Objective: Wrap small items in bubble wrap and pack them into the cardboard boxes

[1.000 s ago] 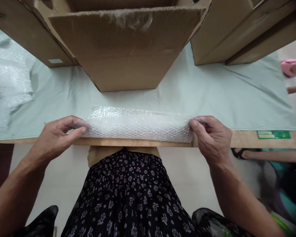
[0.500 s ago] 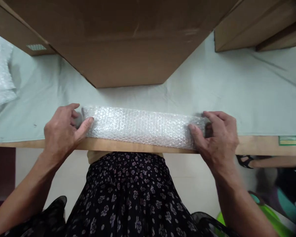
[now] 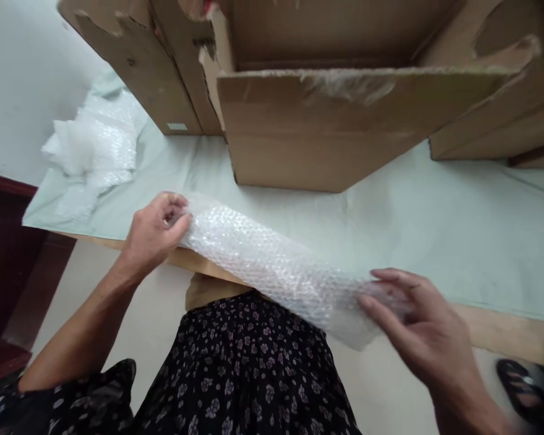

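A long strip of bubble wrap (image 3: 272, 257), folded or flattened, slants across the table's front edge. Its right end hangs out past the edge over the floor. My left hand (image 3: 158, 226) pinches the strip's left end between thumb and fingers. At the other end, my right hand (image 3: 424, 329) is around the right part of the strip, thumb on the near side and fingers behind, slightly blurred. Whether anything lies inside the wrap cannot be made out.
An open cardboard box (image 3: 299, 139) stands behind the strip, more cartons (image 3: 149, 72) to its left and right. Several bubble wrap pieces (image 3: 102, 145) are heaped at the left on the pale green cloth (image 3: 435, 223). A sandalled foot (image 3: 521, 386) shows on the floor at the lower right.
The bubble wrap has gone from lying nearly level along the table edge to slanting, its right end lowered and pulled toward me. Both hands now grip its ends. The view has shifted left and upward.
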### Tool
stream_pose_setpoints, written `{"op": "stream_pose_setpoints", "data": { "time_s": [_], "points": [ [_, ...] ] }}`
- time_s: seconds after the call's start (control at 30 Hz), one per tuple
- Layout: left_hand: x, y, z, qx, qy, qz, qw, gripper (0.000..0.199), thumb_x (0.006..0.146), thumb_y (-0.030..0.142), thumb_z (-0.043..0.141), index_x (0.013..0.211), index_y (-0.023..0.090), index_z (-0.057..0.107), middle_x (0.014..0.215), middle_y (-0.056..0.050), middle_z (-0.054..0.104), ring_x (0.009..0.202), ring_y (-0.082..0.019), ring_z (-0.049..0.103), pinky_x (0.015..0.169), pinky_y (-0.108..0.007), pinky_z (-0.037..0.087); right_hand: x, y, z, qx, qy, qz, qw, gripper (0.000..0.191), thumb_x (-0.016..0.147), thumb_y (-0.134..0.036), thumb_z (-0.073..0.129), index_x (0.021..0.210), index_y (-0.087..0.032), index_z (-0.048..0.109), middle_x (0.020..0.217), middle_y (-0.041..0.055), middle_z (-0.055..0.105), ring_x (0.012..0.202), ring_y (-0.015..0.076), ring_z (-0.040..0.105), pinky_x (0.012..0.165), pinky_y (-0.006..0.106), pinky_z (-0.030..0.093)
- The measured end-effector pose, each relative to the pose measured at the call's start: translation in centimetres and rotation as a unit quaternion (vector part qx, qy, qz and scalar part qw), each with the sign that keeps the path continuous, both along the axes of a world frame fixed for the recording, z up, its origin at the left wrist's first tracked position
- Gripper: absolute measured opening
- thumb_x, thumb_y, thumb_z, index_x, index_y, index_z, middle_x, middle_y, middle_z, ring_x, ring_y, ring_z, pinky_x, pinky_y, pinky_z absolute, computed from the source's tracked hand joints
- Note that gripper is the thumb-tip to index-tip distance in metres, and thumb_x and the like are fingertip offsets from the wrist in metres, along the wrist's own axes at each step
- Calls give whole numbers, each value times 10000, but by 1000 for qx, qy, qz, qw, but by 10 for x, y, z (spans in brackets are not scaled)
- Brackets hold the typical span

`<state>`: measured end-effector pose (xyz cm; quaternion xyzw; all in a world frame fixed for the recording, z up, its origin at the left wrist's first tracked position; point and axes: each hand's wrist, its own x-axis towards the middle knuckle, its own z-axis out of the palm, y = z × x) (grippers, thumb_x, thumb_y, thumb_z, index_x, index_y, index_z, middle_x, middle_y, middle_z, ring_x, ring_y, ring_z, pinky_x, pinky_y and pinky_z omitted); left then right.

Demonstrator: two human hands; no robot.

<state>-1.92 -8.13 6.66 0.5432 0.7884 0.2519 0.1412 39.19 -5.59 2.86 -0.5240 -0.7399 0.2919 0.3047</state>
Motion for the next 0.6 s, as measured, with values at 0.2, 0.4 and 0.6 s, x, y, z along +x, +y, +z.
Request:
{"op": "stream_pose_setpoints", "data": {
  "time_s": [0.2, 0.4, 0.6],
  "points": [
    [-64, 68, 21, 58, 145, -43, 987, 380, 859, 277, 599, 1222, 247, 706, 975, -54, 783, 902, -255, 725, 868, -400, 566, -101, -13, -2, -24, 44, 205, 977, 555, 995, -214, 582, 1543, -273, 516, 955, 51, 792, 780, 183, 774, 650, 265, 632],
    [-76, 151, 3, 84, 231, -38, 969, 357, 848, 185, 631, 1195, 184, 715, 1200, -168, 740, 1186, -388, 652, 1059, -572, 479, -173, 12, -18, -30, 46, 219, 974, 539, 1012, -198, 487, 1537, -281, 576, 1092, 96, 803, 858, 235, 777, 803, 416, 671],
    [-25, 65, -35, 201, 203, -126, 950, 304, 965, 209, 604, 1259, 224, 683, 1304, -122, 696, 1272, -342, 606, 1113, -575, 443, -173, 31, -19, -96, 110, 223, 964, 310, 1013, -199, 537, 1155, -245, 809, 1049, 56, 810, 895, 187, 774, 842, 328, 645]
  ]
}}
